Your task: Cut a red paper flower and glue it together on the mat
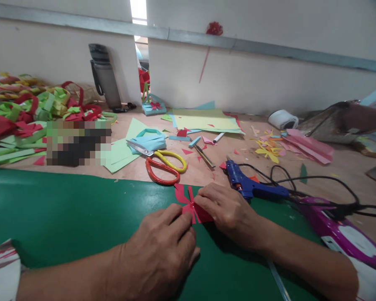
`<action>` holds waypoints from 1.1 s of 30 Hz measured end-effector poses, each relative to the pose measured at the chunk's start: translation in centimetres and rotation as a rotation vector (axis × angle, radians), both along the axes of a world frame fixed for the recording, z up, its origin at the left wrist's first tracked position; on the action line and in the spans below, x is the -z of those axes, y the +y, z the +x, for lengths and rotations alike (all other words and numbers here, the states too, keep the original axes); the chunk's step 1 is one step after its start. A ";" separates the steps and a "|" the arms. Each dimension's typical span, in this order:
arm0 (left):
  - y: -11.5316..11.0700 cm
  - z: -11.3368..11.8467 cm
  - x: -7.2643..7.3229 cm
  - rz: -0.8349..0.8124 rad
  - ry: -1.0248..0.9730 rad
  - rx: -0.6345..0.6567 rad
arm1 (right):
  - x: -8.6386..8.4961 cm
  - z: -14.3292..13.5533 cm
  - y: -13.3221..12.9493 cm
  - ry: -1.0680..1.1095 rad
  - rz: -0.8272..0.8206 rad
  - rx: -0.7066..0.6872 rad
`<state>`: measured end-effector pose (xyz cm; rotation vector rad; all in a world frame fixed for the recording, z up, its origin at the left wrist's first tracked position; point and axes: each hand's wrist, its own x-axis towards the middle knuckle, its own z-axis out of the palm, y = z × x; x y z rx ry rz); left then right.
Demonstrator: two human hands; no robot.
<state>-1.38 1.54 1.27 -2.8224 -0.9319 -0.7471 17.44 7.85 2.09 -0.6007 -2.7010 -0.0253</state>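
A red paper flower [192, 207] with pointed petals lies on the green mat [81, 209], with a shiny spot at its centre. My left hand [166, 242] has its fingers curled onto the lower left petals. My right hand [227, 207] pinches the petals on the right side, its fingertips close to the centre. Just behind the hands lie scissors [163, 167] with one red and one yellow handle. A blue glue gun [253, 184] rests beyond my right hand.
Green, red and yellow paper pieces [34, 108] pile up at the left. A dark bottle [106, 79] stands by the wall. Coloured sheets [203, 120] lie at the back. A purple device [341, 230] and black cables are at the right. A clear stick [277, 278] lies under my right forearm.
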 end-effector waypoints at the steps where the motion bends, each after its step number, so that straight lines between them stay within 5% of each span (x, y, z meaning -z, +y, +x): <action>1: 0.0 0.0 0.0 -0.005 0.000 0.001 | 0.0 0.0 0.0 -0.004 -0.004 -0.002; 33: 0.2 -0.1 -0.1 -0.033 -0.049 -0.006 | -0.1 0.2 0.2 -0.010 -0.115 0.016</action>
